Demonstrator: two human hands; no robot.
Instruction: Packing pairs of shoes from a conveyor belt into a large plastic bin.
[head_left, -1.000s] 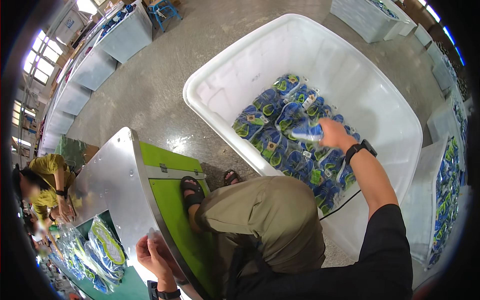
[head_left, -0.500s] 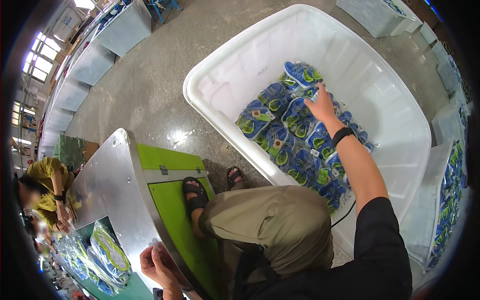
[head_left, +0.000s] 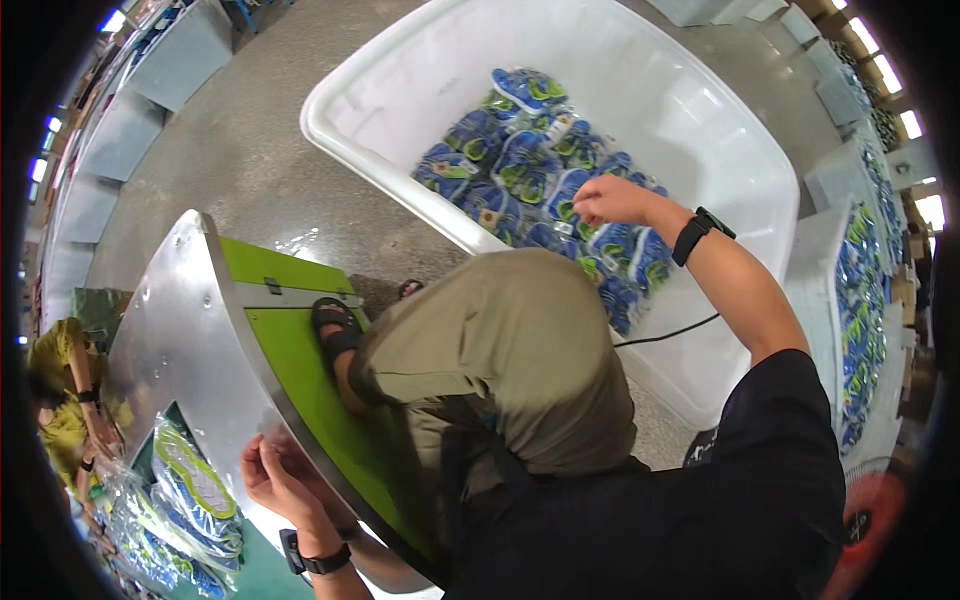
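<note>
My right hand [head_left: 610, 201] is over the white bin [head_left: 690, 110], above a pile of blue and green shoes [head_left: 525, 160] in clear plastic bags. Its fingers are bent together and nothing shows in them. My left hand [head_left: 275, 478] hovers by the rim of the metal-topped table [head_left: 190, 330], fingers loosely curved and apart from the thumb, holding nothing. Beside it, on the green surface of the table, lie clear-bagged pieces [head_left: 195, 470] in blue, white and lime green. A bagged shoe [head_left: 527, 90] tops the pile at its far end.
A lime-green cabinet front [head_left: 300, 370] is under the metal top. A black cable [head_left: 670, 332] crosses the bin's near side. More white bins [head_left: 125, 130] line the left, and another shoe-filled bin [head_left: 860, 320] stands at right. A co-worker [head_left: 70, 390] works at far left. A red fan [head_left: 865, 525] is at lower right.
My right hand has drawn back toward me across the pile, and its spread fingers have folded together. The view has shifted, so the bin appears farther left and higher. My left hand remains by the table.
</note>
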